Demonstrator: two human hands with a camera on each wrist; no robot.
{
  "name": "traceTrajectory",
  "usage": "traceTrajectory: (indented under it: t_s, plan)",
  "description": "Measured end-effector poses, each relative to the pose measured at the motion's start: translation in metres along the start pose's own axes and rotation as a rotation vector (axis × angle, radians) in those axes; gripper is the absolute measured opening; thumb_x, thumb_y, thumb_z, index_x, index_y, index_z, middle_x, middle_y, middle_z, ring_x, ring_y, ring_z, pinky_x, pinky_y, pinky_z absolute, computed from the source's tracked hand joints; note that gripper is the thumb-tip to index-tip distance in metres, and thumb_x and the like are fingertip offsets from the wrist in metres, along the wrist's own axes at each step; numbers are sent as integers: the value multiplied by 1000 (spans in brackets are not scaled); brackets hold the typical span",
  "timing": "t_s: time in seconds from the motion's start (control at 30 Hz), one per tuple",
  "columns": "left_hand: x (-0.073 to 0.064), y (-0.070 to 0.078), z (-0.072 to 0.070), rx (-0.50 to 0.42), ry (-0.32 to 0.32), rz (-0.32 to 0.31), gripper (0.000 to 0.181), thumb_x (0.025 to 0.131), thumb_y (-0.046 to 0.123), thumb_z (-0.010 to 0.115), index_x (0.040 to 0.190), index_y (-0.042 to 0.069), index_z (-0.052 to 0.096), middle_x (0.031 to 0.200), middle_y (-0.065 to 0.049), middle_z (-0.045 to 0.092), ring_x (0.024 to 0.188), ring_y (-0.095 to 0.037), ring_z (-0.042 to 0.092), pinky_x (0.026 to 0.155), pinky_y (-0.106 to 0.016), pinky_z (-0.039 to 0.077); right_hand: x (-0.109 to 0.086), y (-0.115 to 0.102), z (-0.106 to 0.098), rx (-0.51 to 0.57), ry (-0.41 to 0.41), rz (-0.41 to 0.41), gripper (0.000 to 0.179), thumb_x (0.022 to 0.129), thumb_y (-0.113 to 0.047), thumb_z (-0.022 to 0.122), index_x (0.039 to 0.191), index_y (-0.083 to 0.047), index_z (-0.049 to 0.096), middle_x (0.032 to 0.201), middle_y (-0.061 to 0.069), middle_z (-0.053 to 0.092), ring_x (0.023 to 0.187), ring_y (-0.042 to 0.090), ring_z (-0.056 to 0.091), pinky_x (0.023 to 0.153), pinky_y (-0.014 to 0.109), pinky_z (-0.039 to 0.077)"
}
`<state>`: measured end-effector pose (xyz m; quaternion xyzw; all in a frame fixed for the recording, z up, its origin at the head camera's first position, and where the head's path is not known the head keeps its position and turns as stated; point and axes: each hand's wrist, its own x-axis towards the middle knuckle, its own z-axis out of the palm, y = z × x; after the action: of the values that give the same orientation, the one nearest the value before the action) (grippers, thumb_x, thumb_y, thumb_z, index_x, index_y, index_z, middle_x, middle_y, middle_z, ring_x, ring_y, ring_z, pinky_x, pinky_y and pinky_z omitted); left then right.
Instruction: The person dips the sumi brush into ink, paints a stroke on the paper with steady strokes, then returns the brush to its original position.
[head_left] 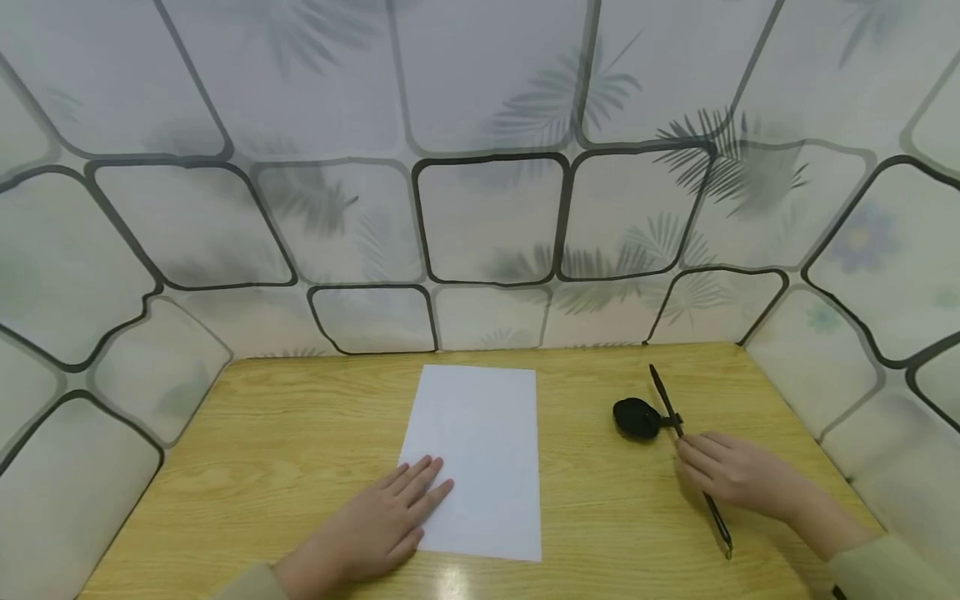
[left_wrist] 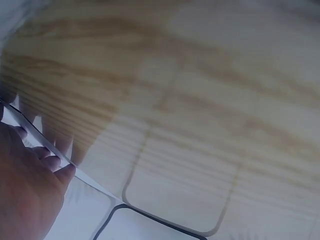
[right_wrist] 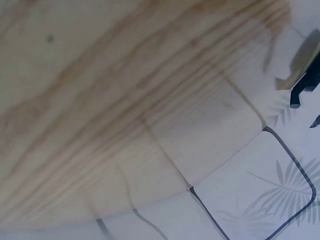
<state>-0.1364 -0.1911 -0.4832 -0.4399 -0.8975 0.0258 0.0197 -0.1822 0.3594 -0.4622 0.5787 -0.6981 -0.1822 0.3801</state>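
Observation:
A white sheet of paper (head_left: 480,467) lies on the table in the head view. My left hand (head_left: 382,521) rests flat on its lower left part, fingers straight and slightly spread. In the left wrist view the left hand (left_wrist: 30,180) shows at the lower left, its fingertips at the paper. On the right, my right hand (head_left: 738,473) pinches a long black writing brush (head_left: 664,397) around the middle of its handle. The brush's dark tip points away and a small loop ends its near end. Beside it sits a small black ink dish (head_left: 636,418) with a side arm, which the brush crosses.
The wood-grain table (head_left: 300,433) is enclosed at the back and sides by patterned walls (head_left: 491,221) with dark outlines and leaf prints. A dark object (right_wrist: 306,85) is cut off by the right edge of the right wrist view.

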Motion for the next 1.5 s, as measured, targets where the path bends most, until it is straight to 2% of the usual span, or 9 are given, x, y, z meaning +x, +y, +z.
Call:
traceTrajectory:
  t_s: [0.1, 0.33, 0.47, 0.9, 1.1, 1.37, 1.5]
  plan:
    - [1, 2, 0, -4, 14, 2, 60, 110, 30, 46, 166, 12, 35, 172, -17, 35, 159, -32, 38, 124, -49, 42, 1, 2, -3, -9, -13, 0, 63, 112, 12, 20, 93, -8, 77, 98, 10, 79, 83, 22, 74, 71, 33, 63]
    - [1, 4, -2, 30, 28, 18, 61, 113, 41, 43, 166, 13, 36, 172, -17, 37, 158, -32, 40, 123, -49, 44, 3, 4, -5, -14, 3, 13, 63, 112, 11, 20, 94, -8, 77, 98, 10, 79, 83, 22, 75, 71, 33, 63]
    - [3, 6, -2, 27, 10, 10, 62, 113, 43, 40, 167, 13, 34, 173, -17, 34, 159, -32, 38, 125, -47, 42, 6, 6, -7, -15, 28, 27, 60, 112, 11, 22, 94, -6, 77, 97, 11, 80, 82, 23, 75, 69, 33, 63]
    - [8, 14, 0, 36, 11, -5, 62, 114, 45, 39, 167, 14, 34, 173, -18, 33, 159, -32, 37, 125, -47, 42, 23, 14, -19, -53, 65, 55, 50, 112, 10, 28, 99, -3, 74, 99, 13, 82, 82, 22, 77, 67, 33, 63]
    - [11, 18, -2, 38, 31, -5, 61, 113, 44, 41, 166, 13, 37, 171, -19, 36, 158, -33, 40, 124, -48, 43, 29, 17, -23, -78, 74, 55, 45, 112, 10, 31, 102, -2, 74, 101, 14, 82, 84, 22, 78, 69, 34, 64]
    - [14, 20, -3, 19, 21, -14, 61, 114, 43, 40, 167, 13, 35, 172, -20, 34, 158, -34, 39, 123, -50, 43, 41, 20, -24, -39, 190, 102, 40, 111, 11, 36, 101, 4, 75, 98, 20, 81, 79, 28, 77, 61, 38, 62]
    - [16, 20, -3, 14, 13, -13, 62, 114, 44, 39, 167, 13, 35, 172, -20, 34, 158, -34, 39, 124, -50, 43, 50, 23, -27, -42, 214, 122, 41, 111, 11, 36, 100, 5, 75, 97, 21, 81, 77, 29, 77, 59, 38, 61]
